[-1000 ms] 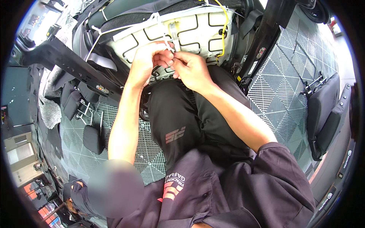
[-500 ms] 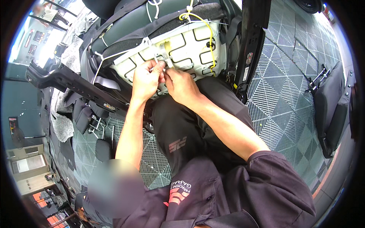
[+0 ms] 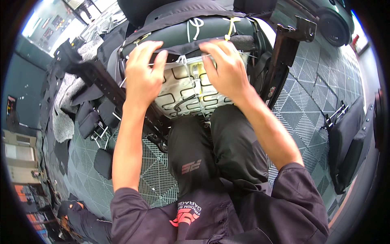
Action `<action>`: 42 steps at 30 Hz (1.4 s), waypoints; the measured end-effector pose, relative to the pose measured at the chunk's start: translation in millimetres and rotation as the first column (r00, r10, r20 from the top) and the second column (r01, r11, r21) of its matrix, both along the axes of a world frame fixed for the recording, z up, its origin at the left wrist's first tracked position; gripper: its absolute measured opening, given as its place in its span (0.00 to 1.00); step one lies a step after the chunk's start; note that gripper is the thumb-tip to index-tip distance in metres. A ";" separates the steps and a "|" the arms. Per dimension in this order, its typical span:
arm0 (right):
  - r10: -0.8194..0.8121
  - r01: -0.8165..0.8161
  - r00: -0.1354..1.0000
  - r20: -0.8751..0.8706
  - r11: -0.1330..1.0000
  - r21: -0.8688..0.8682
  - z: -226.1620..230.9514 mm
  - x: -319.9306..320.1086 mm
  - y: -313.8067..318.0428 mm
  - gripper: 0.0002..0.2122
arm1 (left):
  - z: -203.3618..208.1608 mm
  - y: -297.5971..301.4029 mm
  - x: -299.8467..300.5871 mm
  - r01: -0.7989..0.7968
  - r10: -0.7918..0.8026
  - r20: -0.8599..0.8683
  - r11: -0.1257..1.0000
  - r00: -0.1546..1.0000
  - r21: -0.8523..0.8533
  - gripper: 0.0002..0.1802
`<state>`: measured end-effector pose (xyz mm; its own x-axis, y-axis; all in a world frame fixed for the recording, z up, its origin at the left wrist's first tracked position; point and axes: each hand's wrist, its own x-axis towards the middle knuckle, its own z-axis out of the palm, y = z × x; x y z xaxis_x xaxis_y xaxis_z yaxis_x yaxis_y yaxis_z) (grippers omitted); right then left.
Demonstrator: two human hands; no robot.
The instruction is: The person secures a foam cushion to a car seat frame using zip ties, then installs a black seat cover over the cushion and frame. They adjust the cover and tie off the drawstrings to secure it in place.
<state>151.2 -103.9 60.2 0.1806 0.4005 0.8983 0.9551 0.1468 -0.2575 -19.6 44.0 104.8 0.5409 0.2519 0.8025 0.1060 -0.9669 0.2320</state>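
Grey ribbed tiles laid in a diamond pattern cover the workshop floor [image 3: 302,118]. Above the person's dark trousers [image 3: 191,140], both hands reach forward, well apart from each other. The left hand [image 3: 143,79] is open and curved, its thumb parted from the fingers; the right hand [image 3: 229,73] mirrors it, thumb and index finger spread. Whether the fingertips touch the dark fabric strip [image 3: 183,49] that runs between them, I cannot tell.

The seat's pale foam panel [image 3: 183,87], crossed by black bent wires, lies just below that strip, between the two hands and lower than their fingertips. A white tie [image 3: 183,59] sits at the panel's upper edge, in the gap between the thumbs. Beyond the strip, a looped white cord [image 3: 196,26] and, near the right hand's fingers, a yellow cord [image 3: 231,30] hang over a smooth dark green part of the seat.

Farther out, black metal rails flank the seat, one to the left [image 3: 97,79] and one to the right [image 3: 280,61]. A grey fleecy piece [image 3: 65,118] lies off to the left, and a black cushion [image 3: 347,146] stands at far right.
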 end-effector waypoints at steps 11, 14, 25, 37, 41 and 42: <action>-0.130 0.192 0.977 0.168 0.878 -0.438 11.7 -7.0 46.5 0.17 | -51.6 15.4 12.5 -0.192 0.206 -0.176 0.977 0.963 0.097 0.30; -0.078 0.140 0.987 0.138 0.836 -0.531 21.4 -5.6 49.9 0.18 | -33.6 11.9 1.0 -0.177 0.155 -0.333 0.984 0.930 -0.037 0.37; -0.312 -0.063 0.948 0.056 -0.357 -0.932 222.8 130.9 12.5 0.29 | 246.8 99.2 -12.0 -0.561 -0.320 -0.937 0.806 -0.143 -0.189 0.16; -0.783 -0.370 0.622 -0.001 -0.293 -0.882 212.3 75.4 -96.5 0.24 | 210.1 41.4 -80.9 -0.873 -0.614 -0.776 0.292 0.142 -0.391 0.17; -0.761 -0.186 0.641 0.106 -0.287 -0.940 195.1 22.1 -181.8 0.38 | 193.5 -47.8 -145.4 -0.849 -0.576 -0.795 0.308 0.192 -0.429 0.41; -0.772 -0.212 0.628 0.097 -0.289 -0.934 187.9 11.1 -203.7 0.39 | 191.6 -76.7 -160.0 -0.884 -0.509 -0.828 0.241 0.236 -0.401 0.51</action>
<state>162.2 -307.7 248.1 0.7015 0.2531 -0.6662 0.3757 -0.9257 0.0439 -179.6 -32.7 296.4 0.2291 0.4482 -0.8641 0.9733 -0.0955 0.2085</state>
